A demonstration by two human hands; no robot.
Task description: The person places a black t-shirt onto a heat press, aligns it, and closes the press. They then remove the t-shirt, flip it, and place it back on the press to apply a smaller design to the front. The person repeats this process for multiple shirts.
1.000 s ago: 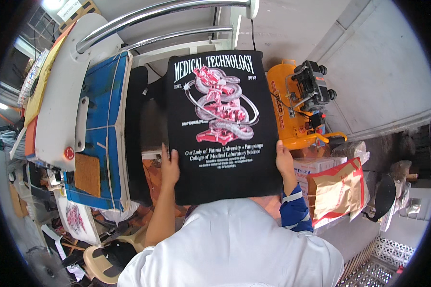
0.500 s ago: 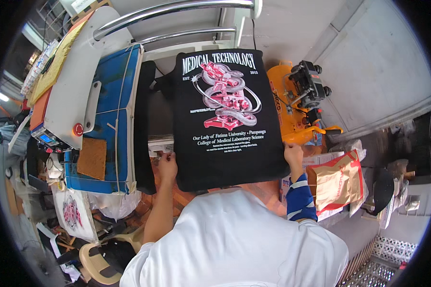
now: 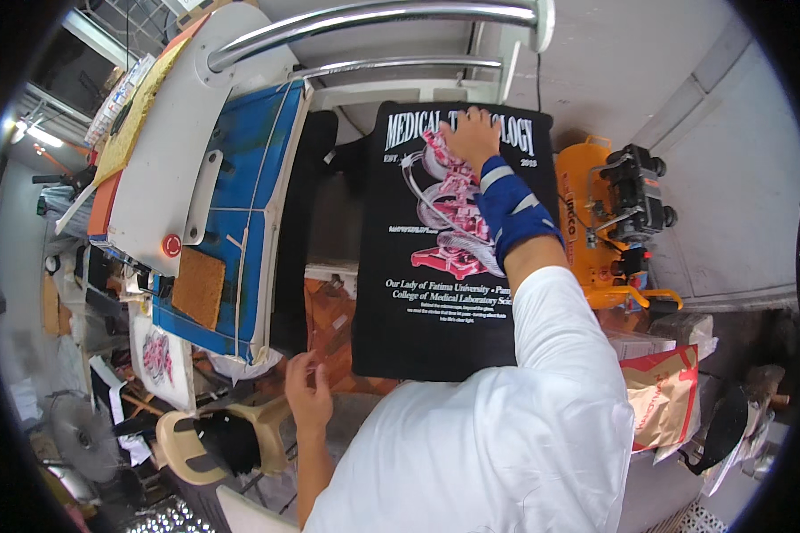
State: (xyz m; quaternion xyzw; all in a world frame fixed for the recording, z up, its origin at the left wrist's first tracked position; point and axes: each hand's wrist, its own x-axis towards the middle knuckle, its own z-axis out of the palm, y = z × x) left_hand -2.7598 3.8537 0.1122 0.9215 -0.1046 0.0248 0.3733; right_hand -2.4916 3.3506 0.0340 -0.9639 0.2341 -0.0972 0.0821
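A black garment (image 3: 417, 346) with white lettering and a pink and silver graphic lies spread on the press's platen. My right hand (image 3: 471, 135) rests open on its upper printed part, fingers spread; a blue band with pale stripes wraps that forearm. My left hand (image 3: 309, 384) hangs open with loosely curled fingers, off the garment's lower left corner and touching nothing I can see. Left of the garment stands the heat press head, with a grey housing (image 3: 155, 178), a red button (image 3: 171, 244), a blue body (image 3: 240, 124) and a brown pad (image 3: 197, 293).
Chrome bars (image 3: 373, 25) run across the top. An orange air compressor (image 3: 582, 204) stands right of the garment, with a paper bag (image 3: 657, 400) below it. A tan plastic chair (image 3: 182, 449), a printed sheet (image 3: 158, 364) and a fan (image 3: 80, 435) are at lower left.
My right hand has left the garment's right edge and reached up onto the upper print. My left hand has left the left edge and dropped lower.
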